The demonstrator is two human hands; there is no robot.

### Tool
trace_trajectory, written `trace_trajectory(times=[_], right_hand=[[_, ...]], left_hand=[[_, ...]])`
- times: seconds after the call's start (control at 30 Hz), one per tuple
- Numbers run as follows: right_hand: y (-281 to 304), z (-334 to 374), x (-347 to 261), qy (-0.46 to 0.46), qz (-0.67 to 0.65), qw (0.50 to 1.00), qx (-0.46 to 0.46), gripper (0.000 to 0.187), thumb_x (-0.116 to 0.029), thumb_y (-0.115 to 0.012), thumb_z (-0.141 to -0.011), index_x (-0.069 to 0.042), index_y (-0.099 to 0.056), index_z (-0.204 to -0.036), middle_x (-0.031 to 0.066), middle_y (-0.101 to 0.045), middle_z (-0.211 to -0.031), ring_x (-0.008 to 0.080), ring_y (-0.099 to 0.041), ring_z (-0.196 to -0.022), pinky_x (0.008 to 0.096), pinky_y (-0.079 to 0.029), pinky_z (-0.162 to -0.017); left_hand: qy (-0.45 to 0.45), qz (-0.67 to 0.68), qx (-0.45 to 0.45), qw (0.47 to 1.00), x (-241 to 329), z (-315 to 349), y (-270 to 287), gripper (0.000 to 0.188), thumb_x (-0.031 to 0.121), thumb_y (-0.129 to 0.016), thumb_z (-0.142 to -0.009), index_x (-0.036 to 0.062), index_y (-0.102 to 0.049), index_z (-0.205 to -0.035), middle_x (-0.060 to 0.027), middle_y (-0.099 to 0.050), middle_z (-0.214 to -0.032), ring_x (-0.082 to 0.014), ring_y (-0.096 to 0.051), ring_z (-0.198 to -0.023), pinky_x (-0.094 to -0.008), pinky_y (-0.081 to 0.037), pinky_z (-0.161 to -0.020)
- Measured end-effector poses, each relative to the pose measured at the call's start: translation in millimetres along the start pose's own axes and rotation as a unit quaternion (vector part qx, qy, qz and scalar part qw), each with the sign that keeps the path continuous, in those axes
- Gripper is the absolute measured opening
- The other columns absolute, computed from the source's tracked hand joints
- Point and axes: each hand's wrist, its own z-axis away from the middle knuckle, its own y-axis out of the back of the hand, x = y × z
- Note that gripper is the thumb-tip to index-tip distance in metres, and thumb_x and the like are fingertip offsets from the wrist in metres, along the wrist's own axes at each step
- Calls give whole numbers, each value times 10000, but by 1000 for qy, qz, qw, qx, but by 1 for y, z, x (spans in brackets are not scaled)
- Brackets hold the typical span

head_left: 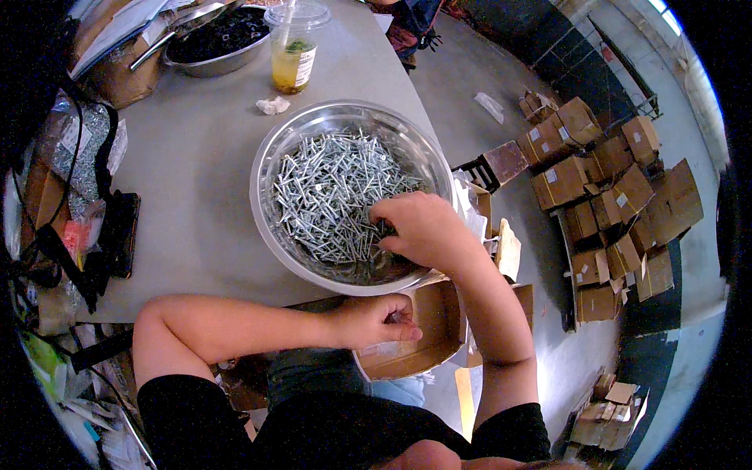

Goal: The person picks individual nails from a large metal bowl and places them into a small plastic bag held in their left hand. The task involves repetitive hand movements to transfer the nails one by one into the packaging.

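Left hand is curling, fingers bent in toward the thumb, over an open cardboard box at the table's near edge; cannot tell whether it is holding anything. Right hand is reaching into a shiny round bowl, fingers bent narrow among silvery screws; any grip is hidden. Screws are heaping inside the bowl, which is resting on the grey table. Beyond: crumpled tissue lying near a clear cup holding yellowish drink. Farther right, brown cartons are standing stacked.
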Motion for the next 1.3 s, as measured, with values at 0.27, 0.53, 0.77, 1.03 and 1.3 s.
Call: trace_trajectory(times=[0.27,0.53,0.77,1.03,1.3], right_hand=[[3,0,0,91,-11,991,-101,189,-245,-663,-754,-116,-704,-886,134,-672,-875,350,-647,-831,450,-530,-732],[21,16,6,124,-148,968,-158,144,-177,-595,-799,-79,-685,-851,160,-652,-844,375,-630,-793,437,-508,-698],[36,45,0,187,-216,956,-71,183,8,-655,-736,-21,-665,-917,105,-668,-957,316,-648,-888,378,-516,-792],[23,84,-11,176,-294,935,90,206,58,-668,-676,-42,-697,-854,93,-690,-927,280,-669,-887,358,-536,-749],[-2,97,-32,144,-236,958,75,209,-63,-714,-725,-50,-685,-931,106,-668,-983,297,-658,-870,378,-534,-739]], left_hand=[[-130,-75,86,985,-17,-2,-10,413,415,-663,-867,23,-555,-938,-85,-614,-839,-199,-590,-820,-334,-466,-756],[-80,-33,52,995,-8,1,-5,304,288,-671,-864,35,-517,-934,-84,-577,-810,-198,-568,-701,-341,-474,-659],[-88,-34,89,992,-10,0,-6,276,247,-686,-856,46,-499,-885,-73,-560,-799,-174,-551,-727,-326,-463,-668],[-20,170,53,984,4,0,1,305,178,-743,-811,50,-543,-1002,-39,-580,-905,-144,-559,-858,-308,-464,-816],[-171,26,83,981,-11,-7,-6,546,217,-769,-787,29,-496,-1222,-57,-579,-1031,-133,-550,-957,-301,-478,-827]])
